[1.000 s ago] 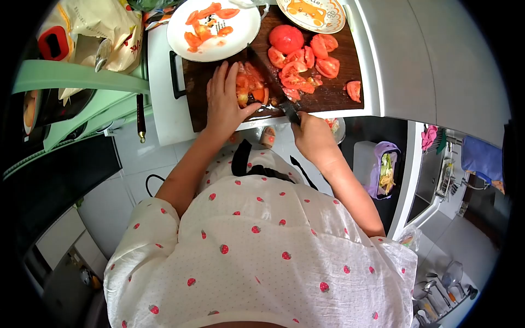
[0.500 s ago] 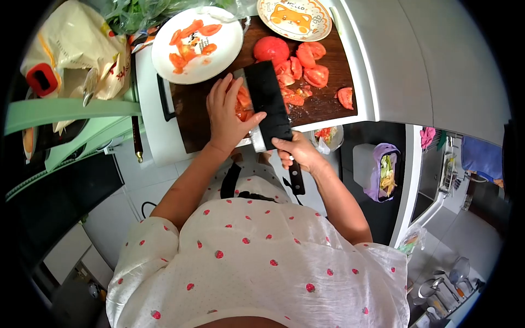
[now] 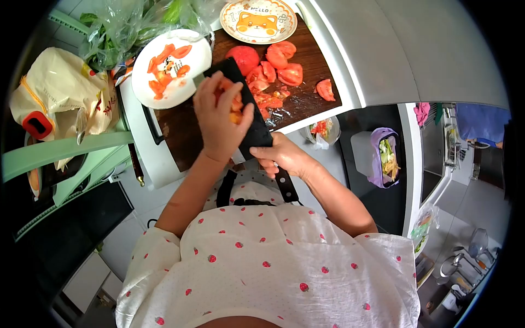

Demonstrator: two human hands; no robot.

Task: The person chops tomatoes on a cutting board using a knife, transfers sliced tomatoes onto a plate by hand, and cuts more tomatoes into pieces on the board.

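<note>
My right hand (image 3: 285,157) grips a cleaver (image 3: 256,121) near the base of its black blade, the handle slanting toward my body. Over the blade, my left hand (image 3: 219,123) is cupped around cut tomato pieces (image 3: 236,105), holding them against it. Both are above the left part of a dark brown cutting board (image 3: 183,143). Just beyond, a white plate (image 3: 143,90) carries several tomato wedges (image 3: 158,87). On the board right of the blade lie a rounded tomato piece (image 3: 243,57), several larger chunks (image 3: 290,74) and a lone wedge (image 3: 325,90).
A cartoon plate (image 3: 232,30) rests at the board's far edge. Bagged greens (image 3: 175,13) and a cream bag (image 3: 60,82) occupy the far left. Below the counter's right side are a bowl of scraps (image 3: 321,131) and a purple-lined bin (image 3: 377,169).
The cleaver and both hands have shifted left toward the white plate, and the blade has tilted. More tomato shows under my left fingers. The camera view has turned slightly.
</note>
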